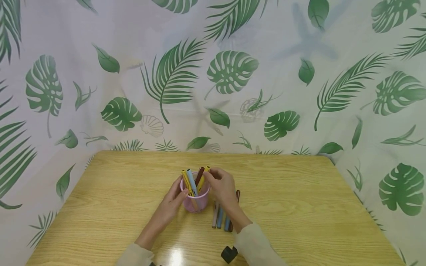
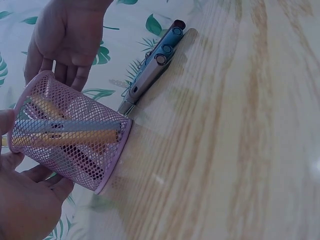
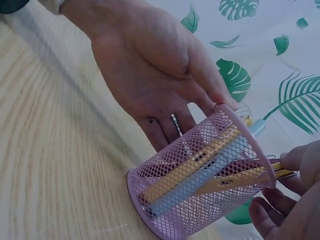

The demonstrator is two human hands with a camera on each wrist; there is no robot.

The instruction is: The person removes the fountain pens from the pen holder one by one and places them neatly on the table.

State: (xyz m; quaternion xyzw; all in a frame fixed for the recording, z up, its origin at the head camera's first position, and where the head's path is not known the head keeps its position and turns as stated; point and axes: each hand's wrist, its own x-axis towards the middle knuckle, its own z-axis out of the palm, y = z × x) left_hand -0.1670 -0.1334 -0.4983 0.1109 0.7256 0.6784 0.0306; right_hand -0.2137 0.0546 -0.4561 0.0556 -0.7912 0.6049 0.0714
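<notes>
Head, pink mesh cup: stands upright on the wooden table (image 1: 299, 195), opening up; pink mesh cup (image 1: 197, 206) sits between both hands.
Head, left hand: left hand (image 1: 170, 204) wraps the cup's left side, thumb at the near rim, gripping it.
Head, right hand: right hand (image 1: 223, 187) pinches the upper part of a yellow pen (image 1: 201, 183) at the cup's right rim.
Head, other cup pens: second yellow pen (image 1: 188, 181), light blue pen (image 1: 192, 181) and dark brown pen (image 1: 199, 176) lean inside, tops above the rim.
Head, loose pens: loose pens (image 1: 220, 218) lie on the table just right of the cup, partly under the right forearm.
Head, backdrop: leaf-print cloth (image 1: 186, 136) behind the table.
Head, black object: black object (image 1: 228, 254) near the right sleeve (image 1: 254, 240).
Left wrist, cup: pens visible through the mesh; left thumb on the rim.
Left wrist, loose pens: four side by side, one grey, two blue, one dark brown.
Right wrist, grip: right fingertips on the yellow pen's end, just outside the rim; left thumb touches the opposite rim.
</notes>
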